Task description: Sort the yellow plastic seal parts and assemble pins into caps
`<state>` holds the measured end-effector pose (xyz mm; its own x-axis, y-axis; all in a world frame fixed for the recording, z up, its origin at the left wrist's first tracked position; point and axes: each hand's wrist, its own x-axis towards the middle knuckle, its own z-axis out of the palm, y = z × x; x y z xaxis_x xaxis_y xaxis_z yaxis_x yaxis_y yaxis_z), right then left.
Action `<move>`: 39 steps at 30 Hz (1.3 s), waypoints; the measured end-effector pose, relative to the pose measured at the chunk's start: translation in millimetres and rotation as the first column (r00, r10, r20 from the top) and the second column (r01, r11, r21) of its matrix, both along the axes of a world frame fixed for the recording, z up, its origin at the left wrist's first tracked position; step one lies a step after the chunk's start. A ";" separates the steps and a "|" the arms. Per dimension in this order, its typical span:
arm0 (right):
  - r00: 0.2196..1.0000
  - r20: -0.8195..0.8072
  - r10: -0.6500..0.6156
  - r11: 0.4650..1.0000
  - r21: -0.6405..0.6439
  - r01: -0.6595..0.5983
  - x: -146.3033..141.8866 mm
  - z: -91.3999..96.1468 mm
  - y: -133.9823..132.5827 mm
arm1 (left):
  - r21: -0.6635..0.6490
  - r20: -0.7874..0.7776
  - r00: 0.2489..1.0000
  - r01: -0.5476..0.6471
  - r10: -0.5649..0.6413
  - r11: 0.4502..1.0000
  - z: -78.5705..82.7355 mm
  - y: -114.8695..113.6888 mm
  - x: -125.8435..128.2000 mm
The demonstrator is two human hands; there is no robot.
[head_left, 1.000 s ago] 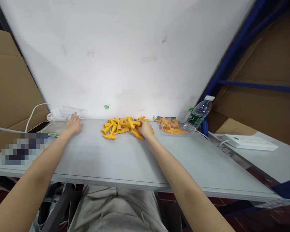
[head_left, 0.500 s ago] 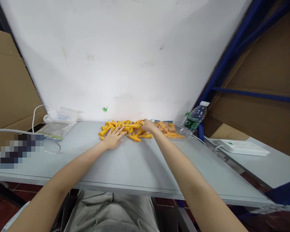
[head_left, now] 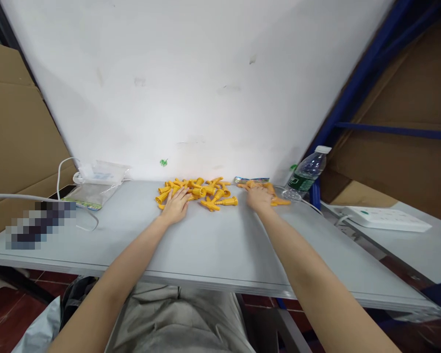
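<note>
— What has moved?
— The right hand [head_left: 259, 197] has left the loose yellow pieces [head_left: 209, 191] for the bag of pieces [head_left: 278, 200] beside them. Its fingers are spread flat, apparently gripping nothing.
— And the left hand [head_left: 176, 206]?
— It is flat and open-fingered on the pile's near edge, on the grey table [head_left: 213, 250].

1. Counter [head_left: 213, 245]: pale grey, backed by a scuffed white panel [head_left: 191, 83] with a small green mark [head_left: 163, 162] low down.
2. Far left corner: clear plastic bags [head_left: 95, 182] lying flat. A white cable [head_left: 64, 164] loops just behind them, and a dark flat device [head_left: 63, 191] lies just beside, only partly seen.
3. Far right: water bottle [head_left: 306, 175] with white cap and green label, standing next to a blue rack post [head_left: 356, 83].
4. Neighbouring surface on the right: white power strip [head_left: 385, 218], lying flat.
5. Brown cardboard [head_left: 14, 127] on the left, more behind the rack.
</note>
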<state>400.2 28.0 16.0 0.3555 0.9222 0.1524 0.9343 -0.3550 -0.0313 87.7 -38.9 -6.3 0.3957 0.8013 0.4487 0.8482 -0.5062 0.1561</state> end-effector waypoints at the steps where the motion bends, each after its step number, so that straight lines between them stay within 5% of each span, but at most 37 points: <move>1: 1.000 0.013 -0.004 1.000 -0.005 0.004 -1.2 1.1 -1.4 | 0.001 0.004 1.000 -0.012 0.012 1.000 0.4 -0.1 -0.1; 9: 0.998 0.018 0.054 0.968 -0.245 -0.048 -5.5 16.7 -15.6 | 0.012 0.017 0.999 -0.045 0.045 0.999 2.2 -1.1 -0.5; 14: 0.994 0.042 0.104 0.984 -0.150 -0.097 -3.5 11.3 -26.4 | 0.006 0.003 0.999 -0.053 0.053 0.999 1.4 -1.1 -1.3; 23: 0.983 0.073 0.169 0.985 -0.046 -0.166 -12.5 15.4 -41.7 | 0.001 0.015 0.969 -0.246 0.246 0.969 -0.6 -0.1 -2.5; 30: 0.969 -0.226 0.099 0.974 0.222 -0.048 -20.6 46.6 -53.9 | -0.053 0.067 0.961 -0.266 0.269 0.963 -0.8 -1.8 -7.9; 34: 0.870 -0.426 0.250 0.867 0.499 -0.004 -33.8 69.7 -52.3 | -0.081 0.168 0.955 -0.232 0.243 0.969 3.8 -4.3 -7.9; 37: 0.689 -0.448 0.570 0.677 0.731 -0.085 -54.8 78.2 -46.5 | -0.082 0.376 0.918 -0.102 0.125 0.991 13.0 0.3 -3.4; 39: 0.499 -0.379 0.779 0.521 0.835 -0.180 -73.7 78.0 -42.2 | -0.118 0.566 0.822 0.001 0.067 0.993 22.8 7.6 1.3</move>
